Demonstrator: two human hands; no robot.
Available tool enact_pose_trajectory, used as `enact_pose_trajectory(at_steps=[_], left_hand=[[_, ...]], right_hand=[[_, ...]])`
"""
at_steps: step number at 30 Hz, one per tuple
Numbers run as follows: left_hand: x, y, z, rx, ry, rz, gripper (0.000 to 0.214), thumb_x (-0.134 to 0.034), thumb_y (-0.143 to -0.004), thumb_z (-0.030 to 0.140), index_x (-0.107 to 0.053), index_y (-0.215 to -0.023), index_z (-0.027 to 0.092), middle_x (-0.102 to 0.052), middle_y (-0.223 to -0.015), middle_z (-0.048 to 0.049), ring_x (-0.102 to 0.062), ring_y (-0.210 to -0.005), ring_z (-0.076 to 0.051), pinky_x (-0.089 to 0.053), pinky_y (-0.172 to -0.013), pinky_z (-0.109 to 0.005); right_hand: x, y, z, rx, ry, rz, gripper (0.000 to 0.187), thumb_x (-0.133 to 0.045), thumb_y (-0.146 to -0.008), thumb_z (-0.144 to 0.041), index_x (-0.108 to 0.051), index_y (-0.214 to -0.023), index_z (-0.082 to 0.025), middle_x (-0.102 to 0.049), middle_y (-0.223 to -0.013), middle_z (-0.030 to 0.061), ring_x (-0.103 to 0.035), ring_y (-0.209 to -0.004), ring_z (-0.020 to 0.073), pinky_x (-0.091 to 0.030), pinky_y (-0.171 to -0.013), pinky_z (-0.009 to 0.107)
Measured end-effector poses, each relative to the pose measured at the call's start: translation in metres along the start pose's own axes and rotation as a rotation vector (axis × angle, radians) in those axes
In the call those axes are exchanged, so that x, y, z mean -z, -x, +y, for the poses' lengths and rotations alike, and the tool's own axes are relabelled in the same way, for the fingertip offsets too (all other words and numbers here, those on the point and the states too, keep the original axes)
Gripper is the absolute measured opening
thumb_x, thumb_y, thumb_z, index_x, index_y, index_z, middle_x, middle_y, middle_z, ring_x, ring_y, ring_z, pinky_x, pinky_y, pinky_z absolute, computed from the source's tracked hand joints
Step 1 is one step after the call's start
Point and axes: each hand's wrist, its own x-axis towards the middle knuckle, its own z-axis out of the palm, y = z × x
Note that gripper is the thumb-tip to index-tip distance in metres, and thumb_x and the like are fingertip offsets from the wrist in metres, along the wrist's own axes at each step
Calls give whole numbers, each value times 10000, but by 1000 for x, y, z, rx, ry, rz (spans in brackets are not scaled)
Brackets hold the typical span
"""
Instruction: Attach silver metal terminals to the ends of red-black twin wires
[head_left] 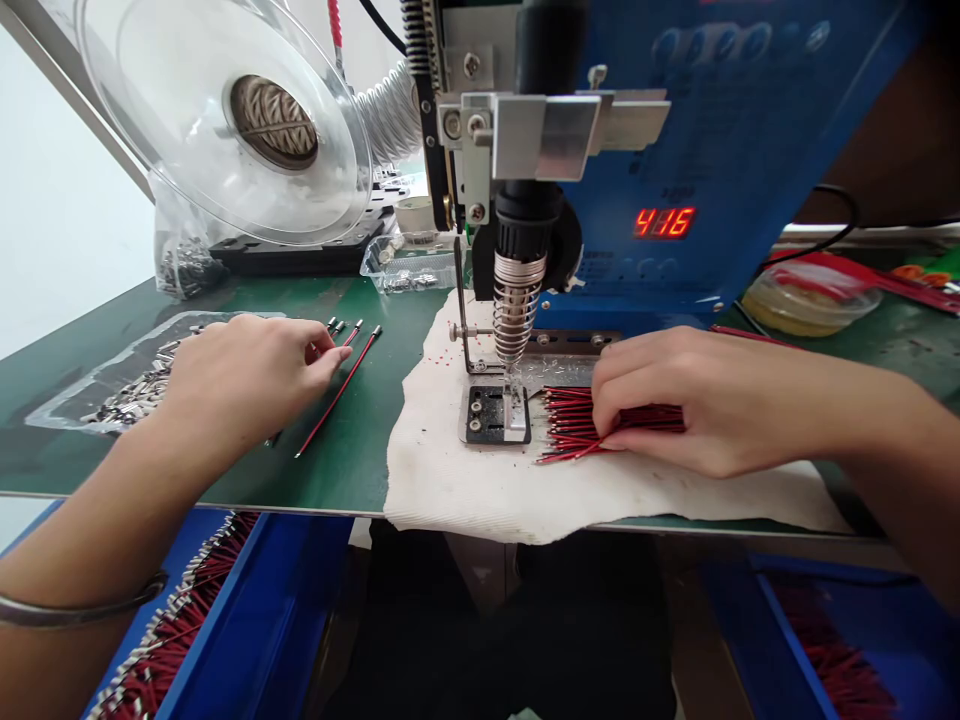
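Note:
My left hand point(244, 375) is closed, thumb and index finger around a red wire with a metal tip point(358, 326). Beside it on the green table lies another red wire point(337, 394) with a silver end piece. A clear tray of small metal connectors point(135, 392) sits partly behind that hand. My right hand point(675, 400) rests on a bundle of red wires point(570, 415), fingertips pinched at its front edge; how many wires it grips is hidden. Left of the bundle, a small metal fixture point(514, 412) on a black base stands under the soldering machine's spring-wrapped tip point(517, 310).
A blue machine point(675, 140) with a lit red display towers behind. White cloth point(450, 480) covers the table's middle. A large clear spool point(150, 110) stands back left, a round lidded tub point(810, 295) back right. Blue bins point(255, 610) with finished-looking red wires sit below the edge.

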Motion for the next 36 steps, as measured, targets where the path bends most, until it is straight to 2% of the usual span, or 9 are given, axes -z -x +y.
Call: enact_pose_trajectory(at_steps=[8,17,26,33,36], left_hand=[[-8,-5,-1,-25,-22,-11,507,-356,-970,611,-727,-969,266,-732,-923,-115,-718,-904,-421,-551,-667,-459],[-4,-3,2,8,-10,-44,520,-386,-953,663,-720,-1022,271,-723,-927,-124,-720,-916,-426,-582,-707,-508],[-14,-7,-2,-69,-128,-5,535,-270,-1005,521,-687,-899,202,-731,-911,-144,-740,-921,-422,-590,-703,-491],[-12,-7,-4,-40,-104,-28,550,-267,-1000,524,-707,-1104,211,-755,-1006,-161,-740,-938,-430,-575,-688,-480],[-12,-7,-5,-19,-102,-35,571,-250,-996,532,-708,-1116,213,-753,-1029,-172,-732,-950,-445,-559,-673,-476]], right_hand=[[0,1,0,48,8,59,208,-568,-993,-209,-730,-864,-199,-678,-845,40,-611,-794,184,-417,-704,321],[0,0,0,52,17,72,191,-561,-959,-144,-705,-843,-190,-673,-834,37,-609,-777,174,-416,-693,310],[0,1,1,45,36,65,198,-560,-973,-164,-710,-847,-190,-672,-833,37,-604,-767,172,-410,-684,309],[1,0,-1,31,40,59,202,-550,-964,-163,-717,-852,-189,-679,-845,46,-612,-771,181,-419,-687,326],[1,0,-1,31,41,52,204,-546,-964,-161,-714,-850,-187,-680,-845,48,-609,-770,182,-421,-688,332]])
